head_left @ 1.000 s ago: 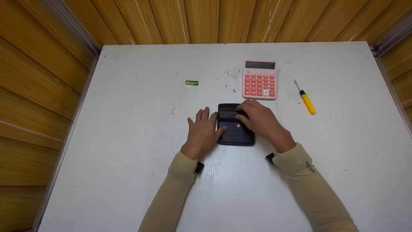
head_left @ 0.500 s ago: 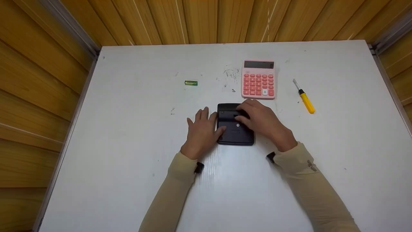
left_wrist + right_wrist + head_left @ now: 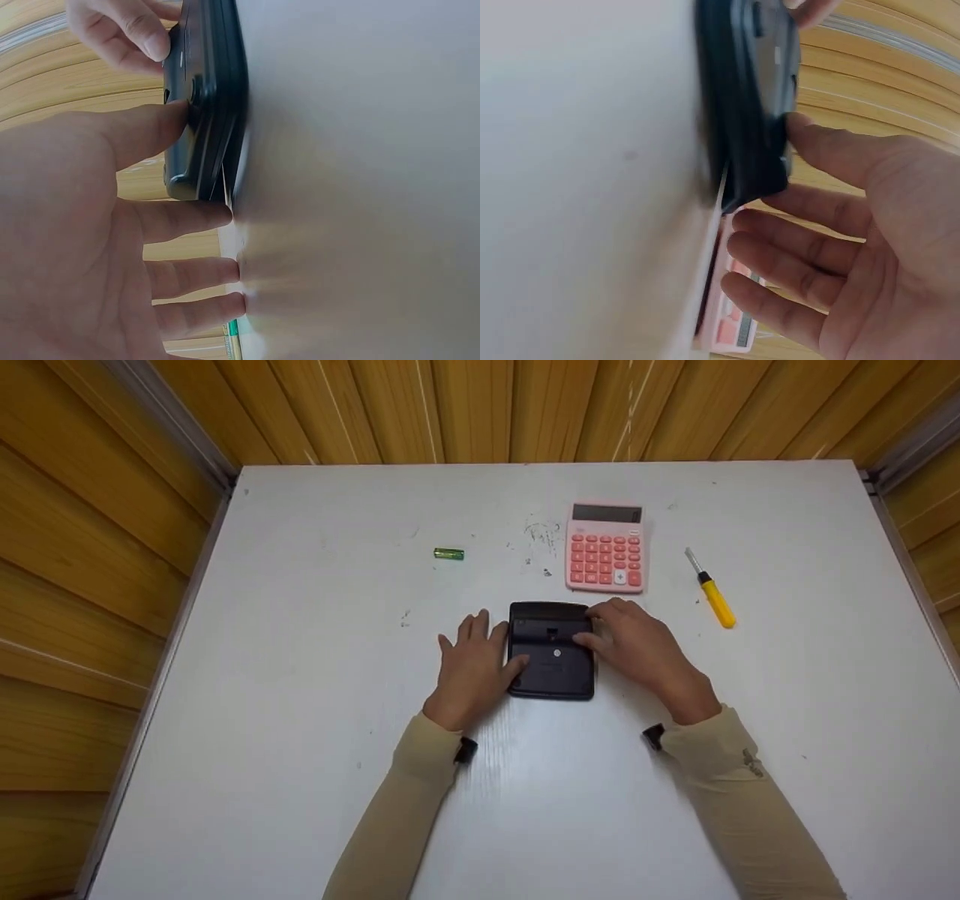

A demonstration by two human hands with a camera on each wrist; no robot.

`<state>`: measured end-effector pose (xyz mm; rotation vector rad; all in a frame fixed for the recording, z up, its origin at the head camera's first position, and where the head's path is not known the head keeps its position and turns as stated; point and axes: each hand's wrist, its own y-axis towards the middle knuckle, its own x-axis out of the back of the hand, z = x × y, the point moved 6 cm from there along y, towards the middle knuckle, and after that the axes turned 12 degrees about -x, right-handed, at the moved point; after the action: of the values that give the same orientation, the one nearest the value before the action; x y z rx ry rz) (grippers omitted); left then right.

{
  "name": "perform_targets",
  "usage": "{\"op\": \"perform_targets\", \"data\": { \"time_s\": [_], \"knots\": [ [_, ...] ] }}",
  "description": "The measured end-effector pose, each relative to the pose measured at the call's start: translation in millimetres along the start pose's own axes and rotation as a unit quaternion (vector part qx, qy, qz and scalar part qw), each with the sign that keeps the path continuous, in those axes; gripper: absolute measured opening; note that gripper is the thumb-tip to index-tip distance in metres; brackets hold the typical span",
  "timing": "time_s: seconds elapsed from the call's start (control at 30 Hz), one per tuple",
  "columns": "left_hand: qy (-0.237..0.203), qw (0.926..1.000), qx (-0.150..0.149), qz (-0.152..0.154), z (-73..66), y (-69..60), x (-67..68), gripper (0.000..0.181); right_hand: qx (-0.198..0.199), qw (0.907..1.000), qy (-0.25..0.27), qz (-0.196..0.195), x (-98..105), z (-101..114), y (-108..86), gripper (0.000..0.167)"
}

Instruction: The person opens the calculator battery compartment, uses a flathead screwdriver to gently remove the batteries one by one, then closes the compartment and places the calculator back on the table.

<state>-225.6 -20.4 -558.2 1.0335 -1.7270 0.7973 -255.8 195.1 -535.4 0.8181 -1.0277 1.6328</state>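
The right hand (image 3: 643,652) slid to pinch the black calculator (image 3: 551,671) at two o'clock, baring its notch (image 3: 552,634), left hand (image 3: 471,669) straight-fingered.

White table (image 3: 300,660): pink calculator (image 3: 605,529), black device (image 3: 551,673), battery (image 3: 449,554), 1 yellow-handled tool (image 3: 718,601).

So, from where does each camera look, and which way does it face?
Head: on the person's head, facing forward and down at the white table; left hand, right hand, beige fabric sleeves show.
Left wrist: on that wrist, facing the black rectangular plastic device; left hand and part of the right show.
Right wrist: on that wrist, facing the device; right hand, a bit of the left.
Both wrist views share the device.
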Motion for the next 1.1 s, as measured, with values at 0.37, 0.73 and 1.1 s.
{"op": "perform_targets", "data": {
  "time_s": [0.37, 0.73, 1.1],
  "knots": [
    [-0.008, 1.0, -0.005, -0.004, -2.2, 1.4, -0.5, 0.069, -0.011, 0.9994, -0.025, -0.021, -1.2, -2.0, -14.3, 0.048],
    [-0.01, 0.9999, -0.005, -0.012, 0.8, -0.4, 1.7, 0.066, -0.008, 0.9997, -0.016, -0.019, -5.7, -3.2, -15.0, 0.046],
    [-0.031, 0.9994, -0.002, -0.018, 0.4, 0.3, 2.6, 0.064, 0.01, 0.9986, -0.047, -0.023, -9.6, 3.4, -17.0, 0.038]
  ]
}}
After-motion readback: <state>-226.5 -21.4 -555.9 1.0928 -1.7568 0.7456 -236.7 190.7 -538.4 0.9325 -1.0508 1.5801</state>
